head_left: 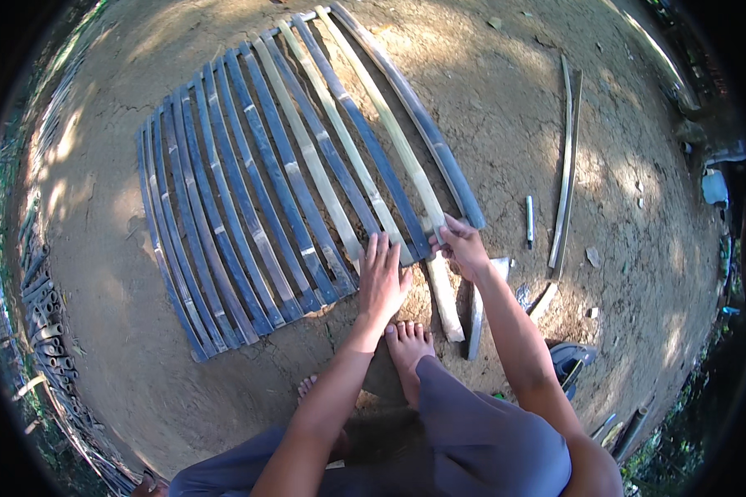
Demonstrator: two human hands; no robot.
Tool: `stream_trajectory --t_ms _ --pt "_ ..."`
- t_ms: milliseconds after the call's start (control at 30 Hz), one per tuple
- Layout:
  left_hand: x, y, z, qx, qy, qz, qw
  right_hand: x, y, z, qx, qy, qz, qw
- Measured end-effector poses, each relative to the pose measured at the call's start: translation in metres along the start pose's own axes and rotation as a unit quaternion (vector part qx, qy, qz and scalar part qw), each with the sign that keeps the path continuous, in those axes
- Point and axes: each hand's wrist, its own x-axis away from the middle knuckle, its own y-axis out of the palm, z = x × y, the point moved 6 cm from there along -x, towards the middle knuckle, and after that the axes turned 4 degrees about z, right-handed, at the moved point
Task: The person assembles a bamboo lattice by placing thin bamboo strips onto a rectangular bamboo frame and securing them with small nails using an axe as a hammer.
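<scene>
A panel of bamboo slats (261, 153), some dark and some pale, lies on the ground before me. Crosspieces join the slats along the far and near ends. My left hand (381, 283) rests with its fingers stretched over the near slat ends, open and gripping nothing. To its right, my right hand (462, 247) is closed, thumb and fingers pinching the near end of a pale bamboo slat (396, 132). A thicker dark bamboo piece (427, 124) forms the right edge, just beyond that hand. Under the near right corner, a pale stick (444, 302) points toward me.
A dark piece (476, 323) stands out beside the pale stick. On the right lie a marker-like stick (530, 222) and two long thin strips (567, 170). Cut bamboo tubes (48, 331) are piled at the far left. My bare foot (409, 352) is close to the panel.
</scene>
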Motion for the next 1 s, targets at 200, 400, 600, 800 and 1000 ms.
stream_trajectory --t_ms 200,400,600,800,1000 --pt "-0.029 0.026 -0.006 -0.011 -0.012 -0.072 0.997 0.0 -0.015 -0.023 0.198 -0.055 0.094 0.974" --pt "-0.017 0.041 -0.018 -0.045 0.039 -0.022 0.998 0.002 -0.002 -0.038 0.378 -0.18 0.108 0.902" --pt "-0.018 0.043 -0.015 -0.054 0.032 -0.046 0.997 0.001 -0.003 -0.034 0.416 -0.276 0.154 0.853" --pt "-0.031 0.042 -0.014 -0.158 0.083 -0.074 0.981 -0.016 0.008 -0.045 0.439 -0.239 0.134 0.855" --pt "-0.053 0.026 0.003 -0.124 0.147 -0.155 0.969 -0.03 -0.008 -0.027 0.423 -0.165 0.074 0.888"
